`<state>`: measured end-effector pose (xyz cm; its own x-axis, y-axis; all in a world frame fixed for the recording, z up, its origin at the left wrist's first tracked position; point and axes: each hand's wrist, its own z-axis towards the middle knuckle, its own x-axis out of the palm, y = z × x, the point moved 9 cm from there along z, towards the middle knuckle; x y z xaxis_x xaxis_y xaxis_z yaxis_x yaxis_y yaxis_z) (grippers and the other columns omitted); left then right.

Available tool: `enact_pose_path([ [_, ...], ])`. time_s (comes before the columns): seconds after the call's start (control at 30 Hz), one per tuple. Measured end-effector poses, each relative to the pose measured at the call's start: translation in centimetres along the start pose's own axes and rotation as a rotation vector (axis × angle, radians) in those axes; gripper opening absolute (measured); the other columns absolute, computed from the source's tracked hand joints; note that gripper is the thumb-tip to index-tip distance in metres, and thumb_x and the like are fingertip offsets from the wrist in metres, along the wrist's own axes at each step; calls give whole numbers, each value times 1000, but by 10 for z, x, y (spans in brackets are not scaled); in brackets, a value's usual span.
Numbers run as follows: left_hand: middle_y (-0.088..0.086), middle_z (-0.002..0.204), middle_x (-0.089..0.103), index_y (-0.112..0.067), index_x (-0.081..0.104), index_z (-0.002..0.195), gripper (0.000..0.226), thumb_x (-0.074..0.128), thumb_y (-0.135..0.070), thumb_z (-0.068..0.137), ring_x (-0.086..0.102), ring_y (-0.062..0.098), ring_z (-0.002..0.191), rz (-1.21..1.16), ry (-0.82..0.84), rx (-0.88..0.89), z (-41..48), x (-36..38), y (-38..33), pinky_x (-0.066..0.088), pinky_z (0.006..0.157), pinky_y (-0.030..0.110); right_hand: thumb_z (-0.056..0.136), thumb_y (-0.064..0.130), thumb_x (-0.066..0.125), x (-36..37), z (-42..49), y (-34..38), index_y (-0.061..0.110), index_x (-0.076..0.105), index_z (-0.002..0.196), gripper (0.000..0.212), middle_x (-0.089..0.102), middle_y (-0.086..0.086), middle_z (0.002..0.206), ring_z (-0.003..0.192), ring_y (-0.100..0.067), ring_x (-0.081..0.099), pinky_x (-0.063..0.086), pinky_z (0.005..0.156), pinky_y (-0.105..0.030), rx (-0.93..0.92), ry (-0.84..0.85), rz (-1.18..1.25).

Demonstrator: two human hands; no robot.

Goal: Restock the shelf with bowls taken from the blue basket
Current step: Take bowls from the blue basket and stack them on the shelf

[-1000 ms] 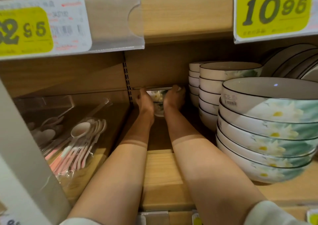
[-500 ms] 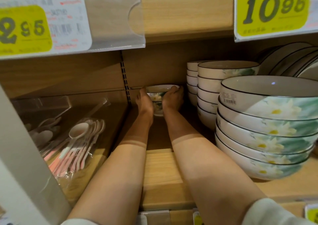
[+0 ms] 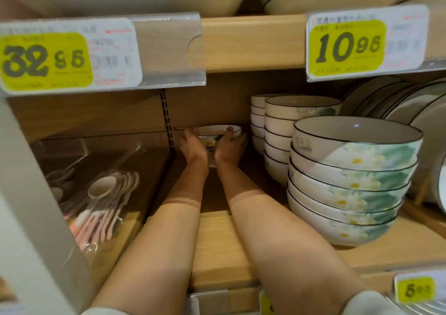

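Both my arms reach deep into the wooden shelf (image 3: 217,249). A small white bowl (image 3: 217,131) with a dark rim and a flower print sits at the back of the shelf, held from both sides. My left hand (image 3: 193,147) grips its left side and my right hand (image 3: 229,146) grips its right side, thumb over the rim. The lower part of the bowl is hidden behind my hands. The blue basket is out of view.
Two stacks of small bowls (image 3: 284,136) stand right of my hands, with a stack of large flowered bowls (image 3: 350,182) in front. Upright plates (image 3: 410,102) lean at far right. A clear tray of packed spoons (image 3: 103,194) lies left. Price tags (image 3: 347,44) hang above.
The view has tilted up, so the upper shelf's bowls now show. My hands stay on the small bowl at the back of the shelf; it sits slightly lower than a second ago.
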<state>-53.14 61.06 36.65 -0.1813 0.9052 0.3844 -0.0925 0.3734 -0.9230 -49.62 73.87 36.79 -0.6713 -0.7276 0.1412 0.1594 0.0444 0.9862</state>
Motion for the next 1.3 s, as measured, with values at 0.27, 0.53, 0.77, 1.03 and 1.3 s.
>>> enact_pose_path([
  [0.27, 9, 122, 54, -17, 43, 143, 69, 26, -64, 96, 51, 23, 94, -92, -19, -132, -48, -8, -12, 42, 83, 35, 103, 35, 25, -27, -43, 20, 19, 29, 148, 48, 43, -14, 144, 126, -31, 48, 44, 101, -42, 161, 148, 10],
  [0.53, 9, 140, 53, -14, 47, 141, 53, 26, -44, 103, 50, 25, 123, -58, 38, -116, -133, -39, -49, 35, 91, 29, 102, 37, 33, -60, -115, 49, 15, 35, 146, 49, 47, -10, 142, 127, -29, 46, 39, 93, -31, 266, 319, 128],
  [0.77, 5, 128, 59, -16, 58, 131, 57, 25, -50, 99, 45, 25, 129, 180, 127, -47, -227, -75, -67, 30, 107, 44, 99, 39, 33, -113, -192, 56, 19, 52, 128, 40, 49, 0, 119, 105, -17, 44, 36, 94, -33, 199, 505, 127],
  [1.03, 9, 119, 68, -13, 65, 120, 57, 25, -48, 101, 63, 24, 111, 187, 102, 28, -348, -137, -71, 49, 90, 40, 100, 36, 32, -176, -268, 21, 17, 66, 93, 39, 67, -5, 108, 102, -19, 63, 47, 95, -34, 255, 594, 187],
  [1.3, 15, 111, 71, -8, 67, 105, 53, 26, -41, 102, 68, 28, 103, 119, -148, 35, -415, -266, -56, 48, 93, 41, 102, 31, 31, -181, -369, -55, 13, 67, 94, 41, 71, -8, 103, 98, -19, 67, 51, 83, -32, 408, 744, 160],
])
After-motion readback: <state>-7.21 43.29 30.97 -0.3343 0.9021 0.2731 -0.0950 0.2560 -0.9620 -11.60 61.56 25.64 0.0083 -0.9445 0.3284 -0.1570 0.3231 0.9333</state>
